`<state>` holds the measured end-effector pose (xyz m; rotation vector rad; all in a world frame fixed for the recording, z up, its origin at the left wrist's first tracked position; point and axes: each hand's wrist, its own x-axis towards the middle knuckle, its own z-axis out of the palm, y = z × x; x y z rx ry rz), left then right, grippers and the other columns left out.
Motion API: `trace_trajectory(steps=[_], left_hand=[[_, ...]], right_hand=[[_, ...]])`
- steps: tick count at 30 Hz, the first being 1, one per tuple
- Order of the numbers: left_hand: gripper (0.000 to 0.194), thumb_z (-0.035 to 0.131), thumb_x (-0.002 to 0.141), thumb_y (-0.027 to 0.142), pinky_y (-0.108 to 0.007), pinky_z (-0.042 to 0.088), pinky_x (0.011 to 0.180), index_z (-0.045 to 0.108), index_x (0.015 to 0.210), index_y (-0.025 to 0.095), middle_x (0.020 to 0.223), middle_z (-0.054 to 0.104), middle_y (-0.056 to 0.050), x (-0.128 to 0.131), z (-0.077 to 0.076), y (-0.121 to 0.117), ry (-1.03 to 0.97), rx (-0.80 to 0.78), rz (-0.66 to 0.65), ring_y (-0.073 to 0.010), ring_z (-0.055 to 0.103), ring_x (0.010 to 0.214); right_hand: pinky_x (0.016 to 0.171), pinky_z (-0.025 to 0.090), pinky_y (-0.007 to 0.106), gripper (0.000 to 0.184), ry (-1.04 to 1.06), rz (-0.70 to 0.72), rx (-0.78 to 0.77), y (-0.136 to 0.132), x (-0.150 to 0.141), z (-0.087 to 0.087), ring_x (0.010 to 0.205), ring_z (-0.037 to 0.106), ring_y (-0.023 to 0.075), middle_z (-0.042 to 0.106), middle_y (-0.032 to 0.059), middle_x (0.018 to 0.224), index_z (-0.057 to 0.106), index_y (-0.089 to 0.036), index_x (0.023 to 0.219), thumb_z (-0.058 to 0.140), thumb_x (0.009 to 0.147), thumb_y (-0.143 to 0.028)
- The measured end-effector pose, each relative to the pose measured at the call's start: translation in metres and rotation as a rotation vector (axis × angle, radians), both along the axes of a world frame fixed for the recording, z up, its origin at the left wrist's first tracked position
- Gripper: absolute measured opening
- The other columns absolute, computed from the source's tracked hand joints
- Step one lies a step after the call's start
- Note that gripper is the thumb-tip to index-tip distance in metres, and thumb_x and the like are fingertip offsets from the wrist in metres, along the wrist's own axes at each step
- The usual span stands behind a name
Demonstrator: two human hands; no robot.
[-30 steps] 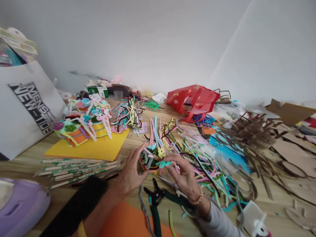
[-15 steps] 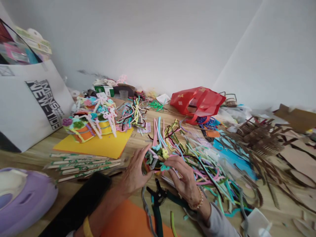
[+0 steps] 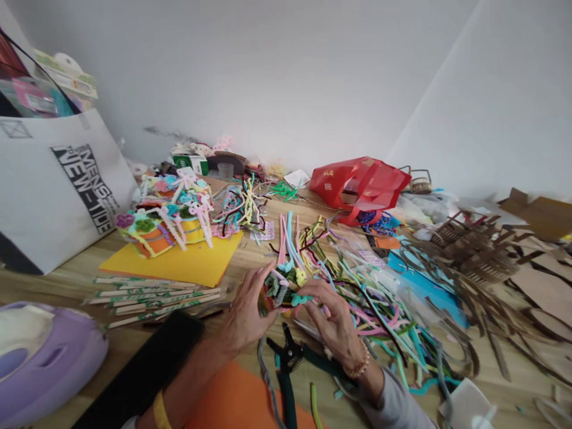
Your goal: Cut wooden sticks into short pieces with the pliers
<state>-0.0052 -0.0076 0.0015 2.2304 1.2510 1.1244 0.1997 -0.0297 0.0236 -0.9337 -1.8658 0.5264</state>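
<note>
The left hand (image 3: 245, 313) and right hand (image 3: 333, 319) have their grip closed on a small pipe-cleaner craft (image 3: 280, 287) at six o'clock, it seems not finished, while a fuller pipe-cleaner basket (image 3: 167, 223) stands at ten o'clock.

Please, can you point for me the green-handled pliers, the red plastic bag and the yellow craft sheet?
Green-handled pliers (image 3: 285, 393): head view, on the lower green handle.
Red plastic bag (image 3: 361, 185): head view, on the middle of the bag.
Yellow craft sheet (image 3: 179, 265): head view, on its bare front part.

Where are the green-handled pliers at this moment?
In the head view, the green-handled pliers lie at bottom centre, just below the right hand and beside the orange sheet.
</note>
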Motion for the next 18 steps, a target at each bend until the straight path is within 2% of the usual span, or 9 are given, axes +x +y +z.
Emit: trace_trajectory(steps=[3, 6, 12, 18], left_hand=[[0.080, 0.066, 0.081, 0.027, -0.047, 0.035, 0.106, 0.021, 0.146, 0.025, 0.138, 0.044, -0.012, 0.000, 0.000, -0.001, -0.010, -0.014, -0.005, -0.0290, 0.040, 0.128], [0.079, 0.066, 0.081, 0.028, -0.047, 0.035, 0.108, 0.021, 0.146, 0.026, 0.139, 0.044, -0.011, 0.000, -0.001, -0.002, -0.020, -0.020, -0.001, -0.0282, 0.040, 0.129], [0.077, 0.067, 0.080, 0.025, -0.045, 0.036, 0.108, 0.026, 0.145, 0.025, 0.137, 0.045, -0.011, 0.001, 0.000, -0.002, -0.029, -0.019, 0.005, -0.0280, 0.041, 0.129], [0.076, 0.067, 0.079, 0.023, -0.045, 0.035, 0.108, 0.028, 0.144, 0.025, 0.138, 0.045, -0.011, 0.002, 0.000, -0.002, -0.037, -0.017, -0.003, -0.0276, 0.041, 0.129]], right_hand=[[0.085, 0.047, 0.036, 0.013, 0.084, -0.011, -0.063, 0.003, 0.000, 0.000, 0.093, 0.060, 0.0212, 0.065, 0.0068, 0.096, 0.068, -0.022, 0.097, 0.057, 0.091, -0.024], [0.078, 0.049, 0.033, 0.012, 0.165, -0.029, -0.172, 0.005, 0.000, -0.001, 0.088, 0.060, 0.0207, 0.065, 0.0060, 0.091, 0.069, -0.022, 0.093, 0.059, 0.089, -0.028], [0.069, 0.049, 0.029, 0.018, 0.259, -0.071, -0.377, 0.008, 0.002, -0.001, 0.074, 0.061, 0.0181, 0.066, 0.0035, 0.080, 0.070, -0.019, 0.086, 0.064, 0.085, -0.036], [0.060, 0.045, 0.026, 0.017, 0.222, -0.022, -0.392, 0.013, 0.003, 0.006, 0.064, 0.056, 0.0149, 0.062, 0.0008, 0.071, 0.067, -0.018, 0.085, 0.064, 0.085, -0.035]])
